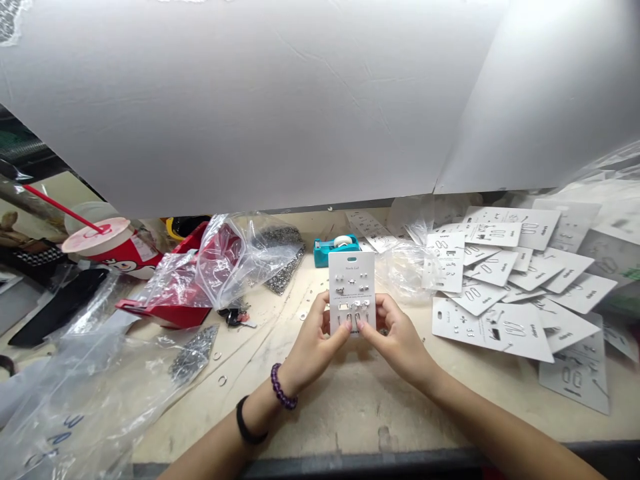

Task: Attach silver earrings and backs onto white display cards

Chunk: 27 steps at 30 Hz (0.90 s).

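A white earring card (352,280) stands upright over the middle of the table, with rows of small metal earrings fixed to its front. My left hand (320,337) grips its lower left side, thumb on the front face. On the lower right side my right hand (393,333) grips it the same way. Both thumbs lie close together near the bottom earrings; the other fingers are mostly behind the card. Just beyond the card sits a teal tape dispenser (321,255) with a roll of tape.
Many similar cards (515,330) are piled at the right. Clear plastic bags (115,393) and a red scoop-like container (165,313) cover the left, near a red drink cup (117,250) with a straw. Keys (235,315) and loose rings (223,381) lie on the table (320,427).
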{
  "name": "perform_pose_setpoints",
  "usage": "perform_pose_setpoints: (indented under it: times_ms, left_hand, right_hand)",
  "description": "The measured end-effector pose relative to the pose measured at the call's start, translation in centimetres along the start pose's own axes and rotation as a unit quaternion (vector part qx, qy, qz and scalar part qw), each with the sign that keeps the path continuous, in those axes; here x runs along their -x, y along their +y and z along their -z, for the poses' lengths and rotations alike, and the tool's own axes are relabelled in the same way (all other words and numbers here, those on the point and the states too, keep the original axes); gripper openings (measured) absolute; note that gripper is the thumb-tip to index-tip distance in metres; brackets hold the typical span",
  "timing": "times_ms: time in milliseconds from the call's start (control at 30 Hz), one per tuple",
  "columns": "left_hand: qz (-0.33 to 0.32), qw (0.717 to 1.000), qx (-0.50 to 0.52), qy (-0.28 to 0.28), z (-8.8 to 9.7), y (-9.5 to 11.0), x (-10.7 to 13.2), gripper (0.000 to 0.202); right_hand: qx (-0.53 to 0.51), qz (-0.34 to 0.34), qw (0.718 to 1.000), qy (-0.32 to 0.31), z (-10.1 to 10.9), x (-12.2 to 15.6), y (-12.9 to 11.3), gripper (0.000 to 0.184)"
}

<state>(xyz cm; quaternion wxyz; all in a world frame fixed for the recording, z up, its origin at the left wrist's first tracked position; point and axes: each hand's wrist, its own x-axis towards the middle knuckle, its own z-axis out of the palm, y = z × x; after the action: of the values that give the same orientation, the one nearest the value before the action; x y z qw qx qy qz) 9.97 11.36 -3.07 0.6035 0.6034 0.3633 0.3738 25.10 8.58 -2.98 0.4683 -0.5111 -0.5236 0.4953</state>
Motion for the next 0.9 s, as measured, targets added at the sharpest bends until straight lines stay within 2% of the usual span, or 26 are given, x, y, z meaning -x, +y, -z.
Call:
perform_pose_setpoints:
  times_ms: [267, 500, 900]
  left_hand:
    - [0.008, 1.000, 0.029, 0.003, -0.10, 0.39, -0.12, 0.040]
    - [0.021, 0.999, 0.031, 0.011, -0.05, 0.35, -0.09, 0.043]
    - [0.032, 0.999, 0.044, -0.001, 0.00, 0.57, -0.07, 0.042]
  right_hand:
    - [-0.009, 0.005, 1.000, -0.009, 0.23, 0.03, -0.06, 0.025]
    - [-0.069, 0.004, 0.997, -0.034, 0.25, 0.00, -0.14, 0.028]
    - [-0.065, -0.002, 0.998, -0.022, 0.32, 0.03, -0.04, 0.026]
